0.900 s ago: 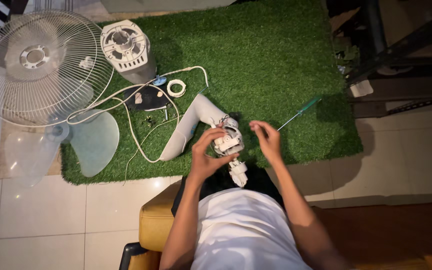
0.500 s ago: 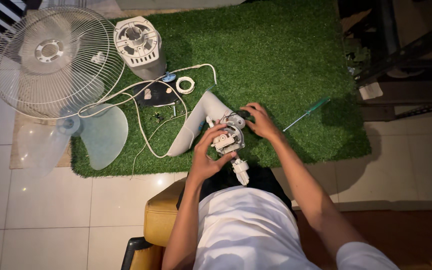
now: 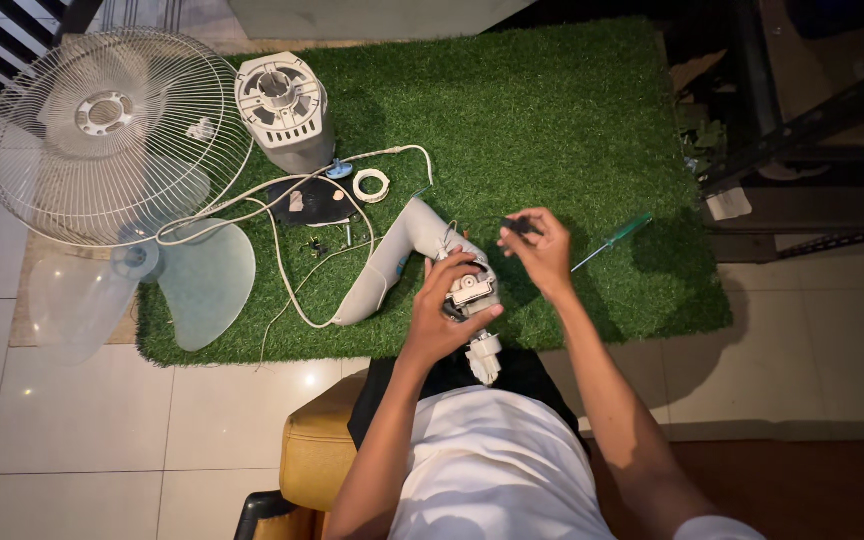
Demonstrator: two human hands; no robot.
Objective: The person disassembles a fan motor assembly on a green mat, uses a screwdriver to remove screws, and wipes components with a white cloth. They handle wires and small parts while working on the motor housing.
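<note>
Now, motor: bare fan motor [image 3: 469, 290] on white plastic neck [image 3: 392, 262], above lap.
Left hand: left hand [image 3: 444, 322] clamped around motor.
Right hand: right hand [image 3: 542, 250] pinching small dark part [image 3: 519, 226].
Surface: shaggy green turf mat [image 3: 512, 120] on glossy pale tiles [image 3: 82, 420].

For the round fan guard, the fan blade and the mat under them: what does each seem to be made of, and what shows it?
Fan guard: thin pale wire, probably coated metal.
Fan blade: see-through plastic; tiles show through.
Mat: green tufted pile, likely artificial grass.
</note>
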